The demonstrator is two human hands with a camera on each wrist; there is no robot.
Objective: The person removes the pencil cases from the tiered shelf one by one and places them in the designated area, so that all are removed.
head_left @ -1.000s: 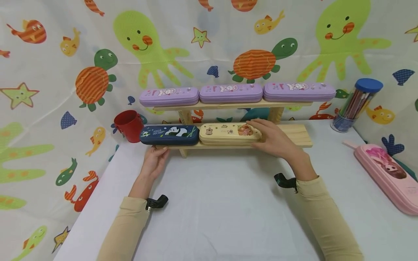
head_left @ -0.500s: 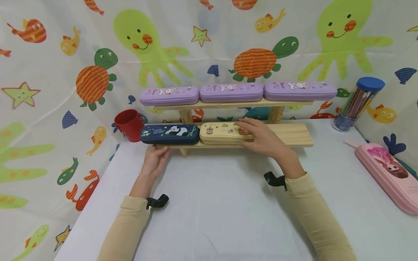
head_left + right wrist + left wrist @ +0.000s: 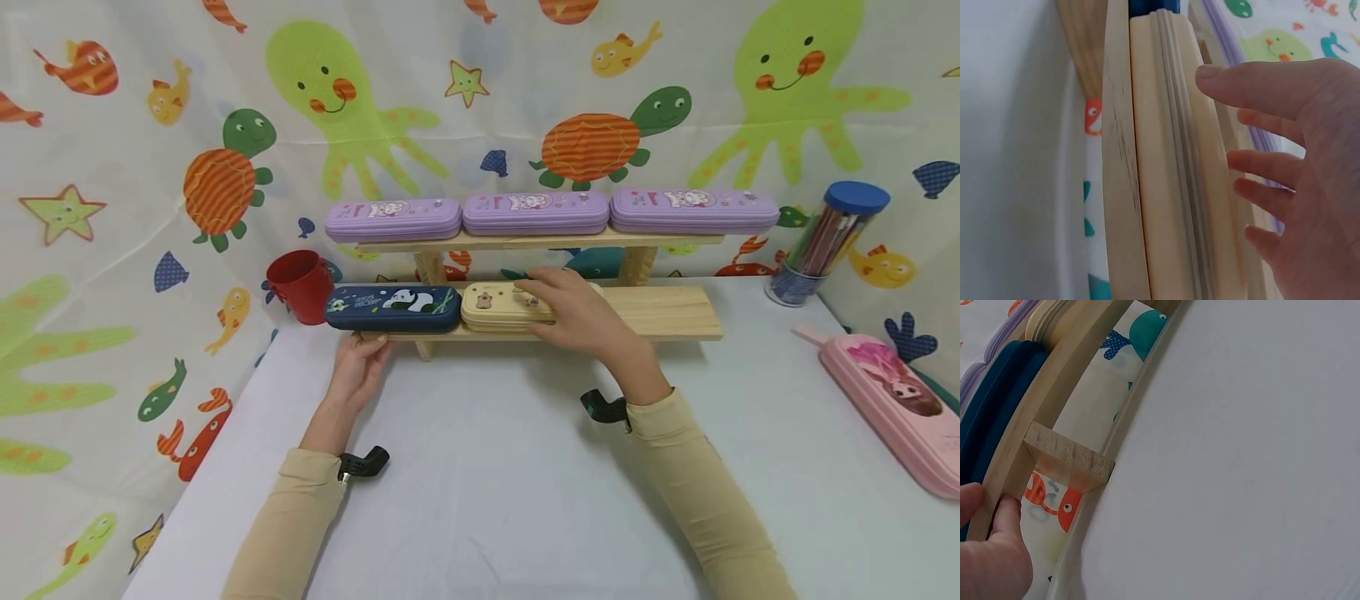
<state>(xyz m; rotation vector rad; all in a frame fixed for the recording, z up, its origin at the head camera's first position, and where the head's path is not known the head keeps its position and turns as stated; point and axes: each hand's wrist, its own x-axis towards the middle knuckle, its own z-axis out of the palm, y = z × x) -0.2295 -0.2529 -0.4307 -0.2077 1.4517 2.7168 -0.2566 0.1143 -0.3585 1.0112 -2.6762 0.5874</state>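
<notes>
On the lower board of a two-tier wooden shelf [image 3: 660,315] lie a navy panda pencil case [image 3: 393,308] and, right beside it, a cream pencil case [image 3: 495,310]. My right hand [image 3: 577,317] is over the right half of the cream case, hiding part of its lid. Its fingers are spread in the right wrist view, with the thumb at the case's upper edge; whether they touch it I cannot tell. My left hand [image 3: 358,367] pinches the left end of the lower board below the navy case, one finger underneath in the left wrist view.
Several purple pencil cases [image 3: 536,213] line the upper board. A red cup [image 3: 300,285] stands left of the shelf. To the right are a blue-lidded jar [image 3: 825,242] of coloured sticks and a pink pencil case [image 3: 888,408]. A sea-animal curtain [image 3: 480,92] hangs behind.
My right hand has slid leftward over the cream case, from its right end toward its middle. The left hand stays at the board's end, and the cases keep their places.
</notes>
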